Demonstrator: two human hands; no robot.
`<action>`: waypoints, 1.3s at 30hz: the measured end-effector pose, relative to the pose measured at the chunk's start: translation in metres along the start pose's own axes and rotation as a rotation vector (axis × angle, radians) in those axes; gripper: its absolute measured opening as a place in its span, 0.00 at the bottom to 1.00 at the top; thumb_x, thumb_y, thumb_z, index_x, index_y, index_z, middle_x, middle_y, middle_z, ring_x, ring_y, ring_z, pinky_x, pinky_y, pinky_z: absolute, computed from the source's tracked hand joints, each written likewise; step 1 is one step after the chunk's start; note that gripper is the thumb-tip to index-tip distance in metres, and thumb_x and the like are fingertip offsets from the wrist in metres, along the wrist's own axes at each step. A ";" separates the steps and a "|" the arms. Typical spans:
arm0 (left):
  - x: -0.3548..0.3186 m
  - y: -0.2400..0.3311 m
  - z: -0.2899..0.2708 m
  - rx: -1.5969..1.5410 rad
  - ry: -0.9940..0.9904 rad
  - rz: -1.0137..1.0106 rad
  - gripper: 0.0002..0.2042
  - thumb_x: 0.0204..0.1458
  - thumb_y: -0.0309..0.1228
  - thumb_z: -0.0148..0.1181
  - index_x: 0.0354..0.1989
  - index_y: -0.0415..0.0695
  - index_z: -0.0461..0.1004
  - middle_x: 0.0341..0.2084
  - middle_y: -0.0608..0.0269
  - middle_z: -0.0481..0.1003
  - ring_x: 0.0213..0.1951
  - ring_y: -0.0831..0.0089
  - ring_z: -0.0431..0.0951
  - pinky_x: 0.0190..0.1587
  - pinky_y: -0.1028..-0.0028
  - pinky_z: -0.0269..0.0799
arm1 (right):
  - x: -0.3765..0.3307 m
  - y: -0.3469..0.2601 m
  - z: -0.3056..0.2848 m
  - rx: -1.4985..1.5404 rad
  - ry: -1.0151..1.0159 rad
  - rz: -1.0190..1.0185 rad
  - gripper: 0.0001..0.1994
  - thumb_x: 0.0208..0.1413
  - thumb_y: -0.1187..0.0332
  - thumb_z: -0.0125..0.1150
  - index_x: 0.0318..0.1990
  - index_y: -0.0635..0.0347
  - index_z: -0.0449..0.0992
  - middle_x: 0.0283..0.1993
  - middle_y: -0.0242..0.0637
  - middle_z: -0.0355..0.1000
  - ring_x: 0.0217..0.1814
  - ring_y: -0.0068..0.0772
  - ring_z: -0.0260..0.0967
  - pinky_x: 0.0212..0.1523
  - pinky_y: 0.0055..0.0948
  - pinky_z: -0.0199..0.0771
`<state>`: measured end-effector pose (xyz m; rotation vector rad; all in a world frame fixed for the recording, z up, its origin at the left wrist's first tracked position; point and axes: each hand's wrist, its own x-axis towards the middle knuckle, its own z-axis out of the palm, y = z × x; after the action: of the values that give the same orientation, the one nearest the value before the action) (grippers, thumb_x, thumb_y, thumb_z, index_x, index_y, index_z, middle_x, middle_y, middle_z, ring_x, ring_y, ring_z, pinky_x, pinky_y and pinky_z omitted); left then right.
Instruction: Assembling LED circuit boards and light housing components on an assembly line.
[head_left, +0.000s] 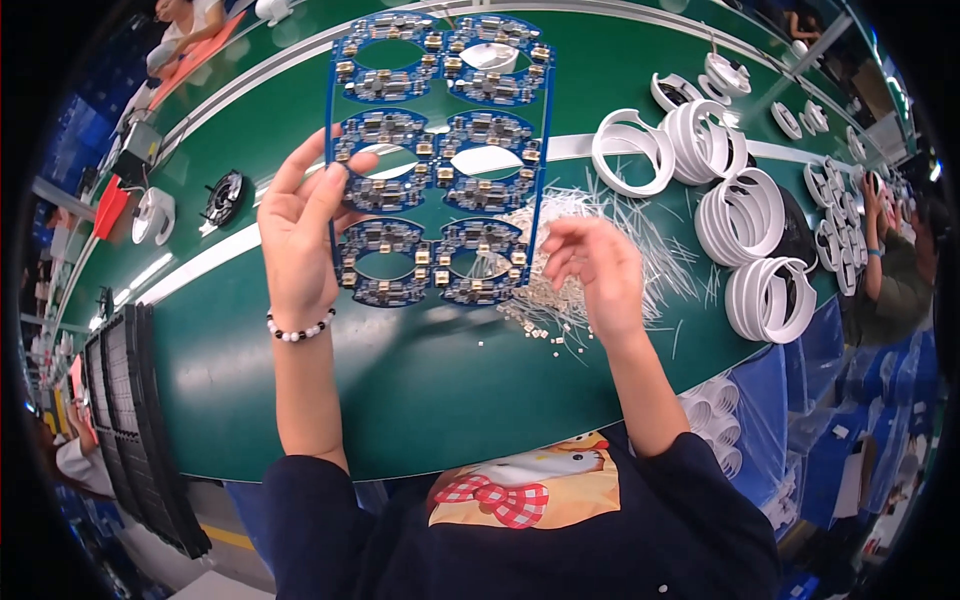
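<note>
The left hand holds a blue circuit board panel upright over the green counter, gripping its left edge: the fingers are pressed together along the front of the panel, and the thumb is mostly hidden behind it. A bracelet of black and white beads sits on that wrist. The panel is a tall sheet of six rounded boards in three rows of two, each with an oval cut-out and small components around it. The right hand hovers just beside the panel's lower right corner, its fingers curled loosely downward over a pile of small white parts lying on the counter; whether they pinch a part I cannot tell. Thin white strips lie scattered around that pile. To the right stand stacks of white plastic rings, some leaning on one another. At the far left of the counter lies a round black part, and below it, off the counter's edge, a stack of black trays. Another person's arm shows at the right rim.
</note>
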<state>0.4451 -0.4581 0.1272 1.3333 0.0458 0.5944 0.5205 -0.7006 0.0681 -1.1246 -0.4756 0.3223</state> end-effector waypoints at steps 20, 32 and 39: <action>-0.026 -0.001 -0.013 -0.182 -0.245 -0.079 0.35 0.56 0.29 0.50 0.66 0.47 0.35 0.51 0.54 0.66 0.43 0.68 0.75 0.41 0.72 0.75 | -0.022 0.015 0.033 -0.149 -0.042 0.133 0.01 0.52 0.79 0.55 0.30 0.67 0.71 0.26 0.33 0.70 0.24 0.21 0.69 0.25 0.19 0.70; -0.125 -0.002 -0.079 -0.282 0.241 -0.503 0.37 0.49 0.24 0.56 0.65 0.48 0.42 0.41 0.57 0.69 0.38 0.70 0.75 0.30 0.75 0.79 | -0.055 0.041 0.043 -0.154 -0.377 0.256 0.06 0.51 0.80 0.54 0.37 0.70 0.72 0.32 0.38 0.69 0.27 0.24 0.70 0.28 0.20 0.72; -0.155 -0.018 -0.135 -0.295 0.597 -0.191 0.27 0.49 0.19 0.51 0.60 0.45 0.54 0.43 0.55 0.69 0.43 0.65 0.74 0.45 0.66 0.72 | -0.064 0.047 0.056 -0.361 -0.552 0.210 0.06 0.47 0.80 0.59 0.35 0.67 0.76 0.30 0.37 0.73 0.29 0.22 0.71 0.31 0.17 0.71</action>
<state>0.2705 -0.4055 0.0295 0.8203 0.5462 0.7846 0.4359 -0.6689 0.0320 -1.4419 -0.9312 0.7629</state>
